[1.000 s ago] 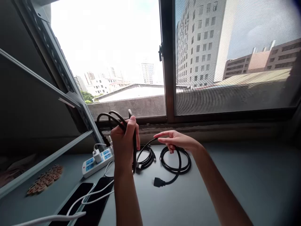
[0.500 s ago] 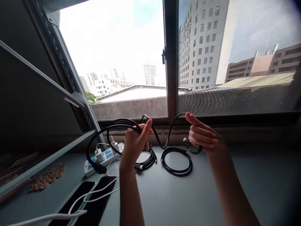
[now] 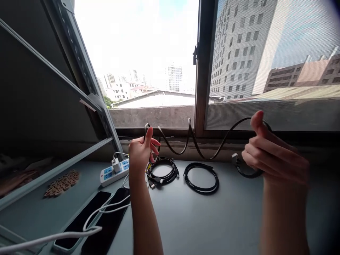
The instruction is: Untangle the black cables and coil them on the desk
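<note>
The black cable hangs in wavy bends between the two hands, above the back of the counter and in front of the window. The left hand holds it loosely between thumb and fingers, thumb raised and fingertips a little apart; a small loop rises beside the thumb. The right hand, blurred, has its fingers curled round the cable, thumb up. The cable's plug dangles from it, just left of the knuckles and clear of the counter.

Below the bends, two black coils lie side by side, apart: the left coil near the left hand, the right coil nearer the middle. Left of the left hand, a power strip carries a white charger. Nearer the camera, a white cord crosses over two dark phones. A brown mat lies farther left.
</note>
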Available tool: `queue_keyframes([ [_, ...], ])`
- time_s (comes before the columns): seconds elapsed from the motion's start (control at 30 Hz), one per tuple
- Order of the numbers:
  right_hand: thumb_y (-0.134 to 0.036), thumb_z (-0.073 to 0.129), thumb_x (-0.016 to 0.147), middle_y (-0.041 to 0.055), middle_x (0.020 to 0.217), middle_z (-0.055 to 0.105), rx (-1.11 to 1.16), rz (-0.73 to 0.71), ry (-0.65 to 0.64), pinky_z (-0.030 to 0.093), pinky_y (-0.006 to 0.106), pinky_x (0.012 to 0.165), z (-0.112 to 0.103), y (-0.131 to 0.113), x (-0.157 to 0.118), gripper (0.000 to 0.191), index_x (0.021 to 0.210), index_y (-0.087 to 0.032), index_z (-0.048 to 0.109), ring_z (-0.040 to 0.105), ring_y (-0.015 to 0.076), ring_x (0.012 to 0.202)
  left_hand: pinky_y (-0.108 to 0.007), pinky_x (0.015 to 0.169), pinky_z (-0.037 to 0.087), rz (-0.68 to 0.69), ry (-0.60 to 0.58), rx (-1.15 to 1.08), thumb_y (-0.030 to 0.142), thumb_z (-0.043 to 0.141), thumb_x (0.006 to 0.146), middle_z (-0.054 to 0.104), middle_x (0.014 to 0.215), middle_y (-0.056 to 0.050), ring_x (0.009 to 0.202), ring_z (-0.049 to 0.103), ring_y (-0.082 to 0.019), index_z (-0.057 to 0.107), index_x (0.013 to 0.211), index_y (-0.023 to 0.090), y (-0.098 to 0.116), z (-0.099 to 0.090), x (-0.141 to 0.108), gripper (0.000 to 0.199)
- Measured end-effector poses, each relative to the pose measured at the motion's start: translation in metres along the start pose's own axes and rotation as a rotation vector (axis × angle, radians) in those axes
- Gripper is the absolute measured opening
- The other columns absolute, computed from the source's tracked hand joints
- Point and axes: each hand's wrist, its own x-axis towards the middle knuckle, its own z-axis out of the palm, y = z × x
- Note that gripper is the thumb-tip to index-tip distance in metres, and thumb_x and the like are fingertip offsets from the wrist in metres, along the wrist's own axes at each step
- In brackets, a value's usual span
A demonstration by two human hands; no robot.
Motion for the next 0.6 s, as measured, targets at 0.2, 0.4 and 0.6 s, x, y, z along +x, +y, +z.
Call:
queue_keyframes([
  [0.2, -0.043, 0.058, 0.081, -0.0064, 0.050, 0.044, -0.141, -0.164, 0.242, 0.008, 0.019, 0.022, 0.021, -0.009, 0.004, 0.026, 0.105, -0.034, 0.062, 0.030, 0.0036, 0.023, -0.021, 0.030, 0.019, 0.102, 0.316, -0.149, 0.054, 0.048, 0.079, 0.025, 0.024, 0.005, 0.021, 0.022, -0.004, 0.053, 0.039, 0.016, 0.007, 0.001, -0.001, 0.055],
  [0.4, -0.036, 0.056, 0.084, -0.0016, 0.085, 0.060, -0.222, -0.280, 0.331, 0.025, 0.013, 0.025, 0.032, -0.001, 0.012, 0.023, 0.106, -0.036, 0.062, 0.051, 0.0046, 0.044, -0.023, 0.032, 0.018, 0.289, 0.375, -0.331, 0.042, 0.049, 0.082, 0.026, 0.025, 0.005, 0.022, 0.022, -0.003, 0.045, 0.032, 0.017, 0.024, 0.013, -0.014, 0.056],
  [0.6, -0.032, 0.053, 0.084, 0.0029, 0.109, 0.062, -0.414, -0.212, 0.236, 0.052, 0.019, 0.048, 0.047, 0.018, 0.021, 0.027, 0.108, -0.027, 0.064, 0.062, 0.0182, 0.091, -0.024, 0.036, 0.023, 0.488, 0.343, -0.382, 0.041, 0.050, 0.084, 0.031, 0.027, 0.003, 0.026, 0.027, -0.004, 0.048, 0.031, 0.018, 0.034, 0.028, -0.026, 0.058],
])
